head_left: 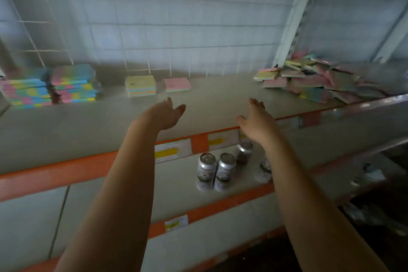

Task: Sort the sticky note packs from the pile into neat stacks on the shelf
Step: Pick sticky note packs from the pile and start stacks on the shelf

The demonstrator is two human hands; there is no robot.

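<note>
Two bare forearms rise from the bottom edge of the frame toward its middle. Between them, on a lower shelf just below centre, stand several silver cans (217, 171), close together and upright. An orange strip with price labels (172, 150) runs along the front edge of the upper shelf (209, 104), slanting across the middle of the picture. The left hand (169, 112) is raised over that front edge at centre left, fingers stretched forward and loosely spread, holding nothing. The right hand (256, 115), just right of centre, is likewise extended with fingers straight and relaxed, empty, its thumb pointing toward the left hand. Whether either hand touches the shelf cannot be told through the blur. Farther back on the same shelf, in the centre, a small yellow-topped stack (140, 85) sits just beside a lower pink stack (177, 84), the two apart from each other. At the left of the frame two taller multicoloured stacks (50, 87) stand side by side near the back. On the right side of the shelf lies the loose pile of sticky note packs (313, 81), pink, yellow and green ones overlapping at odd angles and leaning on one another. Behind everything, a pale tiled wall (165, 17) fills the upper part, with a white perforated shelf upright (293, 22) at the upper right.
</note>
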